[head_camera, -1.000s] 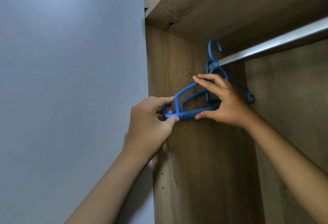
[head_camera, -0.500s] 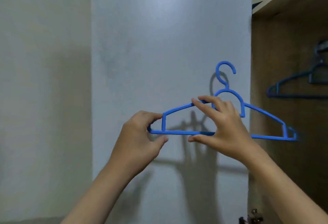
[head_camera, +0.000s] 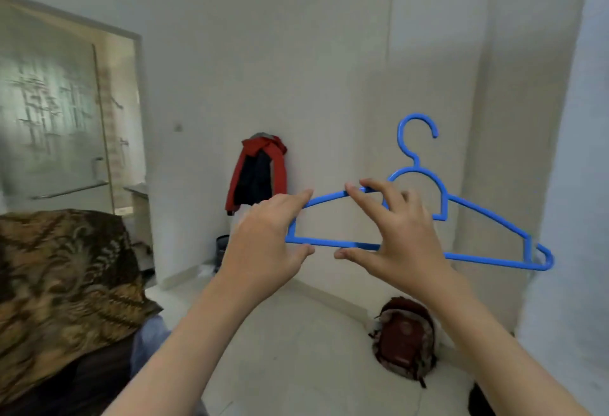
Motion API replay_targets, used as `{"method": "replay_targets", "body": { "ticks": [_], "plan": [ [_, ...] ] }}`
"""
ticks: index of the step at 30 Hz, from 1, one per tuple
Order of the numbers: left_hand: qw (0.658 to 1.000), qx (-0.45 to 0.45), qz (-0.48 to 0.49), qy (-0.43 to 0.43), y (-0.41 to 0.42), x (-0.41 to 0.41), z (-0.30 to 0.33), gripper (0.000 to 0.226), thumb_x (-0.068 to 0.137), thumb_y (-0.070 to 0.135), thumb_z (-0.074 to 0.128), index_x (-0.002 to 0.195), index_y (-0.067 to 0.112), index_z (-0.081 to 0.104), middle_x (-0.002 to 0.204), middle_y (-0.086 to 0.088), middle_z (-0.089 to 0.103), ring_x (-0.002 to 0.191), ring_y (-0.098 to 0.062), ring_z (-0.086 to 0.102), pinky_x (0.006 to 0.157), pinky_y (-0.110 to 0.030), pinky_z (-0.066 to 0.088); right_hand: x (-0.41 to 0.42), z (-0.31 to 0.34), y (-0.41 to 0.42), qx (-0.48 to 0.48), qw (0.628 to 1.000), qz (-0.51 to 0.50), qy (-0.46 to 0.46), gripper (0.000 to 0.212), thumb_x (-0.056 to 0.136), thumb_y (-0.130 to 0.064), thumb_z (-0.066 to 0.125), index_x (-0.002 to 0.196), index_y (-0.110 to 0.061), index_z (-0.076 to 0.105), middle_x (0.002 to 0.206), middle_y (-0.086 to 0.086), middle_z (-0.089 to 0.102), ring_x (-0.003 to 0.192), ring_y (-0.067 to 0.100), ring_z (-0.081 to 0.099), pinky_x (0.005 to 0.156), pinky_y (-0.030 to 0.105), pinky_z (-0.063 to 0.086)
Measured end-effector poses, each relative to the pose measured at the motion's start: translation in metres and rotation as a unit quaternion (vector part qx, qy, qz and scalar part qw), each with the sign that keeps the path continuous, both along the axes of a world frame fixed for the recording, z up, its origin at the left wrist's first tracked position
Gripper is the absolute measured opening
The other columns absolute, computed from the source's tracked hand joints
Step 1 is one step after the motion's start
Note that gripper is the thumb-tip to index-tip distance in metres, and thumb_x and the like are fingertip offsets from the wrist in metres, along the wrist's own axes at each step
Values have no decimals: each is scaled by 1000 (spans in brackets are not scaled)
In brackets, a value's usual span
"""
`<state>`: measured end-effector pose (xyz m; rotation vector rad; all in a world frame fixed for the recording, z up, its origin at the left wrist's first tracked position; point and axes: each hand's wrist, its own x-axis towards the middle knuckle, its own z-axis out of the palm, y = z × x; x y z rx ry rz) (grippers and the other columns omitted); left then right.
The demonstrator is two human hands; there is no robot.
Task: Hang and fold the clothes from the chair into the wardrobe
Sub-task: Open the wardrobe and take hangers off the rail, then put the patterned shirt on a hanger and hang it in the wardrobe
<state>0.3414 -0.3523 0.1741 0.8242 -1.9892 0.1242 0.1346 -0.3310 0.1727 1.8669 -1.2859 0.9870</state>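
Note:
A blue plastic hanger (head_camera: 487,214) is held upright in front of me at chest height, hook up. My left hand (head_camera: 267,237) pinches its left end between thumb and fingers. My right hand (head_camera: 398,234) grips the middle, fingers on the upper arm and thumb under the bottom bar. A brown patterned cloth (head_camera: 62,284) lies draped over something at the lower left, with dark fabric beneath it. The wardrobe is out of view.
A red and dark jacket (head_camera: 257,175) hangs on the far wall. A red-brown backpack (head_camera: 405,340) lies on the pale tiled floor near the corner. A frosted glass door (head_camera: 56,119) stands at the left. A small dark bin (head_camera: 222,247) sits by the wall.
The hanger came off the wardrobe rail in both hands. My view swung left from the wardrobe to the room, and the wardrobe left the frame.

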Motion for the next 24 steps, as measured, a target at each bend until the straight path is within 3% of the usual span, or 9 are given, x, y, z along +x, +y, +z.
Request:
{"method": "replay_targets", "body": {
  "ticks": [2, 8, 12, 16, 20, 24],
  "plan": [
    [999, 12, 45, -25, -13, 46, -7, 79, 74, 21, 77, 142, 28, 37, 120, 9, 56, 104, -10, 52, 90, -31, 47, 47, -7, -31, 13, 999, 46, 14, 93, 57, -59, 81, 137, -24, 50, 133, 0, 50, 87, 22, 45, 74, 43, 47],
    [970, 26, 216, -106, -65, 177, -39, 77, 83, 30, 69, 147, 23, 27, 112, 0, 50, 86, -16, 55, 75, -32, 52, 175, -32, -131, 6, 983, 178, 52, 90, 56, -49, 85, 135, -20, 53, 139, 10, 50, 86, 25, 52, 73, 43, 48],
    [947, 45, 291, -127, -106, 261, -57, 76, 85, 27, 65, 148, 19, 24, 114, 1, 46, 86, -10, 49, 69, -20, 48, 244, -49, -203, -29, 967, 242, 77, 87, 56, -41, 88, 133, -18, 54, 143, 17, 44, 103, 28, 51, 86, 47, 47],
    [927, 73, 348, -116, -144, 342, -65, 73, 86, 24, 65, 148, 19, 25, 116, 4, 44, 85, -6, 45, 65, -12, 38, 297, -60, -280, -54, 958, 262, 99, 88, 57, -48, 85, 133, -22, 50, 145, 18, 38, 113, 33, 48, 96, 47, 35],
    [915, 105, 381, -84, -170, 410, -74, 72, 86, 22, 65, 147, 19, 27, 116, 4, 44, 85, -8, 48, 68, -20, 47, 344, -64, -349, -23, 957, 279, 74, 89, 60, -52, 82, 137, -23, 49, 143, 22, 40, 117, 36, 44, 93, 51, 34],
    [902, 122, 405, -83, -192, 465, -88, 70, 85, 17, 65, 146, 18, 30, 118, 3, 44, 89, -13, 50, 71, -28, 51, 387, -78, -404, 67, 947, 302, 82, 95, 66, -75, 62, 144, -27, 39, 133, 15, 50, 109, 32, 53, 88, 47, 39]
  ]
}}
